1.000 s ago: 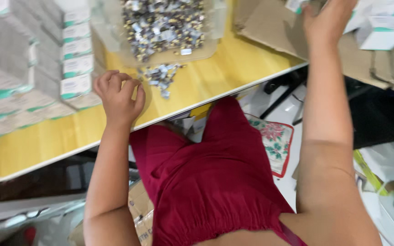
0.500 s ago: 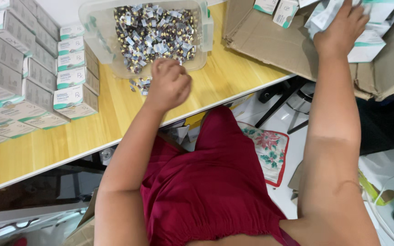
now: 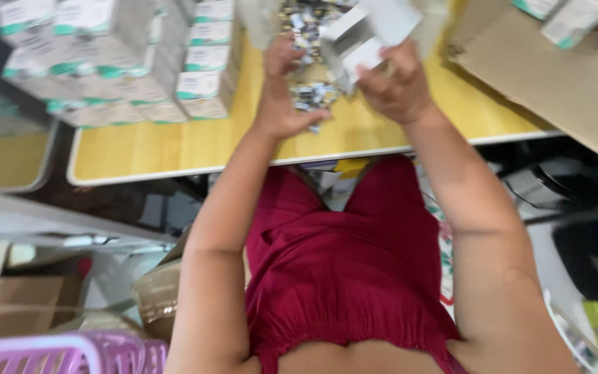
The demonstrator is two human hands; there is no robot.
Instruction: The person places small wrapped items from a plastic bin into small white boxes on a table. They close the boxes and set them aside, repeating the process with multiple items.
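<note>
Your right hand point(image 3: 399, 86) holds a small white box point(image 3: 368, 34) up over the yellow table point(image 3: 174, 149). Your fingers are wrapped around the bottom of the box. The box is blurry, so you can't tell if its flap is open or closed. Its top end almost reaches the top edge of the picture.

Your left hand point(image 3: 282, 97) is just beside it, to the left. It is curled around a bunch of little shiny packets point(image 3: 313, 93). Some packets peek out between your two hands. They are too small and fuzzy to count. You can't tell if any lie loose on the table under your hands.

Behind your hands is a clear tub point(image 3: 257, 24) with more of the same packets in it. Most of the tub is cut off at the top, and your hands and the box hide part of it.

To the left, many white boxes with green stripes point(image 3: 115, 66) stand stacked on the table. The stack is blurry, and its top is cut off too.

To the right lies a big brown cardboard sheet point(image 3: 555, 90). A few more small white boxes point(image 3: 576, 24) sit on it, at the corner of the picture, only partly seen.

Below the table you see your dark red clothes point(image 3: 344, 277). A pink plastic basket point(image 3: 64, 350) shows at the bottom left, only its rim.
</note>
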